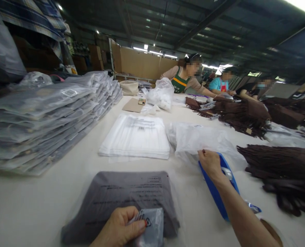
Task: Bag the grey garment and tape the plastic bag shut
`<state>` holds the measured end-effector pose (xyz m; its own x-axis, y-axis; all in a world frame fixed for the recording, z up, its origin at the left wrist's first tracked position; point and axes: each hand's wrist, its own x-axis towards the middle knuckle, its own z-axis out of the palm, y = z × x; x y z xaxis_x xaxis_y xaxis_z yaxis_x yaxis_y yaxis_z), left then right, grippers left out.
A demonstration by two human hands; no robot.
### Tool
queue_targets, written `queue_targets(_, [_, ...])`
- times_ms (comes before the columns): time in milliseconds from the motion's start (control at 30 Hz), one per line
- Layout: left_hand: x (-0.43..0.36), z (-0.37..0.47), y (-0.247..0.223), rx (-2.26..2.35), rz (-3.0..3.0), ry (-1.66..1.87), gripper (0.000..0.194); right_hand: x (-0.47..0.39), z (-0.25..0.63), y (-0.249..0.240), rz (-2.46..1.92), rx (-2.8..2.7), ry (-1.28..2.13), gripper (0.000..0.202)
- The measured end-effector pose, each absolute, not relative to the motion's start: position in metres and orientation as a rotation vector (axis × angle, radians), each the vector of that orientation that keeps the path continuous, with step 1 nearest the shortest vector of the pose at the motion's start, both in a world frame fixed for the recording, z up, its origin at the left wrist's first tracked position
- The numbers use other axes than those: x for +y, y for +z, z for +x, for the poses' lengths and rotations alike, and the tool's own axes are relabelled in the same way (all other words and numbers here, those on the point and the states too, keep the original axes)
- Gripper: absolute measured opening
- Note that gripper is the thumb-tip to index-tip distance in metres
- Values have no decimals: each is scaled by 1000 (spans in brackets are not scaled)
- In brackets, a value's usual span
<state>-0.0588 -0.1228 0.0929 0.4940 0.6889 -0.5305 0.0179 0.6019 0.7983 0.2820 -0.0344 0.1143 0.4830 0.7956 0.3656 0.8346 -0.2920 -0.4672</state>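
Head view: the left hand (120,228) has its fingers (132,214) and thumb clamped on the loose flap (149,223) of a clear bag (121,202) that holds a folded grey garment; the bag lies flat on the table (34,206), its body stretching away from the fingertips. The right hand (211,164) reaches further out, its fingers curled down on a crumpled empty bag (193,139); I cannot tell whether they pinch the film or only press it. Under the wrist, behind those fingers, lies a blue tape holder (218,195).

Risks, as I judge them: the thin flap could slip or crease under the left thumb, leaving the bag mouth askew, and the right forearm resting over the blue holder could knock it off line.

Beyond the right fingertips lies a flat pile of white bags (135,137). Left of the left hand, a tall stack of filled bags (39,123) holds grey garments. Right of the right hand lie dark brown garments (283,168), unbagged. Other people (188,79) work at the far end.
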Motion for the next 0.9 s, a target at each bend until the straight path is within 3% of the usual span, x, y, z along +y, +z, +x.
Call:
queue_targets(133, [-127, -50, 103, 967, 856, 511, 46, -104, 240, 116, -1985, -1313, 103, 40])
queue_targets(267, [-133, -42, 114, 963, 923, 581, 38, -172, 174, 109, -1492, -1051, 1167, 51])
queue_targets(367, [-142, -38, 119, 1001, 999, 595, 33, -201, 129, 108, -1197, -917, 1543, 45])
queue_targets(567, [-158, -45, 121, 1021, 1143, 724, 24, -225, 91, 105, -1145, -588, 1615, 48])
queue_targets(733, [-172, -51, 120, 975, 1289, 771, 18, -236, 80, 100, -1172, -697, 1586, 45])
queue_targets(900, [-189, -58, 120, 904, 1671, 818, 44, -238, 70, 101, -1173, -649, 1388, 35])
